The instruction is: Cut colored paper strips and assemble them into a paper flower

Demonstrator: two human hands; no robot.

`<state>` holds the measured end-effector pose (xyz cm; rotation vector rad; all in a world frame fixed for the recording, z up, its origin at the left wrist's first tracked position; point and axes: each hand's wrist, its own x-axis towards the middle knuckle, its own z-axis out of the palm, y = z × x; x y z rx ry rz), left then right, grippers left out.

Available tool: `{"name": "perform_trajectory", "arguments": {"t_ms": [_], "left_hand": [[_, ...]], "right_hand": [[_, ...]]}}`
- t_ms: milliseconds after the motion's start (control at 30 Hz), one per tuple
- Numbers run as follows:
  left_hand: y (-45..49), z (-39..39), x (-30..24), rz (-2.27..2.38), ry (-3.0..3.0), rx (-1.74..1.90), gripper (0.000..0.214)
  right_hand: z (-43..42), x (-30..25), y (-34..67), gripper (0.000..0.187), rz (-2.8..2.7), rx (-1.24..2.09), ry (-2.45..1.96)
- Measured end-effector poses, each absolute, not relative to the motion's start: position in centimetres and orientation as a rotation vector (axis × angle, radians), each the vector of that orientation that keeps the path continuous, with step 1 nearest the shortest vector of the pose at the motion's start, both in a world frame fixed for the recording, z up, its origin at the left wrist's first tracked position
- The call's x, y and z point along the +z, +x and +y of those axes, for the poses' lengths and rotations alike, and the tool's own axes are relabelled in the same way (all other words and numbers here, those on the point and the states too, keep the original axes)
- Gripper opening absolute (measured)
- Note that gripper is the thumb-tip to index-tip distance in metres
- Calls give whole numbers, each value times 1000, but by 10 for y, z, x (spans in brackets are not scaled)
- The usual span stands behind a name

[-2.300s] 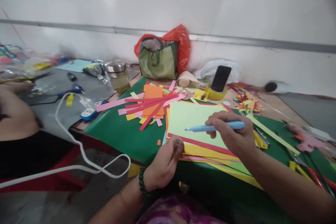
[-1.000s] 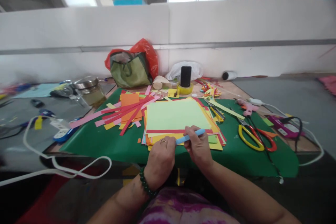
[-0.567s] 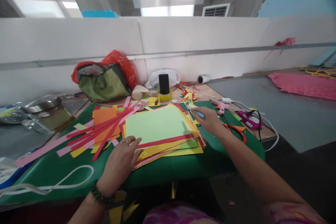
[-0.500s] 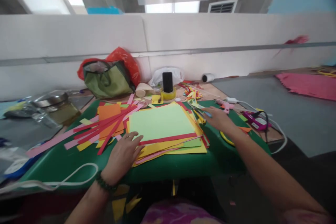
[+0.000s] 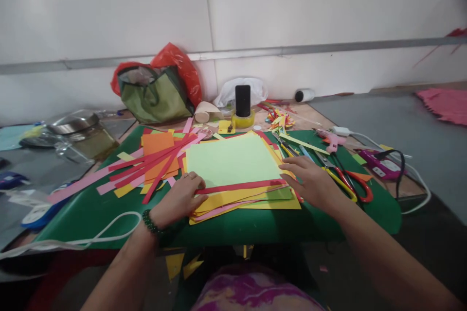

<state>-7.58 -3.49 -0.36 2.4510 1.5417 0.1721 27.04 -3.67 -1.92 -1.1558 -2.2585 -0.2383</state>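
Observation:
A stack of coloured paper sheets (image 5: 251, 195) lies in front of me, its pale green sheet (image 5: 233, 160) on top and a red strip along the near edge. My left hand (image 5: 179, 198) rests at the stack's near left corner, thumb and fingers apart, touching the paper. At the right edge of the stack is my right hand (image 5: 310, 182), fingers stretched and apart, holding nothing. Just beyond it lie scissors with red and yellow handles (image 5: 341, 182), a second pair of scissors (image 5: 286, 145) and a pale yellow-green paper strip (image 5: 304, 143).
Loose red strips (image 5: 160, 167) and orange paper (image 5: 157, 148) spread to the left on the green mat (image 5: 109, 223). Behind stand a phone (image 5: 242, 100) on yellow tape (image 5: 243, 119) and a green bag (image 5: 156, 99). A pink glue gun (image 5: 333, 141) and purple power strip (image 5: 379, 164) lie right.
My right hand has come back from the scissors area to the stack's right edge. My left hand has settled on the near left corner. The view has tilted down.

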Motion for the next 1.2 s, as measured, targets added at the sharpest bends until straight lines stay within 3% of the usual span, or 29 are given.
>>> {"name": "perform_trajectory", "arguments": {"t_ms": [233,367,533,833,1200], "left_hand": [[-72,-34,-2,1479,2417,221,12],[-81,-34,10,1432,2277,495,19],[-124,-14,31,1831,1874,732,30],[-157,29,37,1998,1510,813,13],[-180,45,15,2227,1548,472,12]], "right_hand": [[-42,-19,271,17,-2191,-155,-1153],[-47,-19,274,15,-2136,-156,-1172],[-49,-23,281,19,-2126,-175,-1231],[-35,-45,266,28,-2327,-78,-1099],[-10,-40,222,37,-2703,45,-1131]]}}
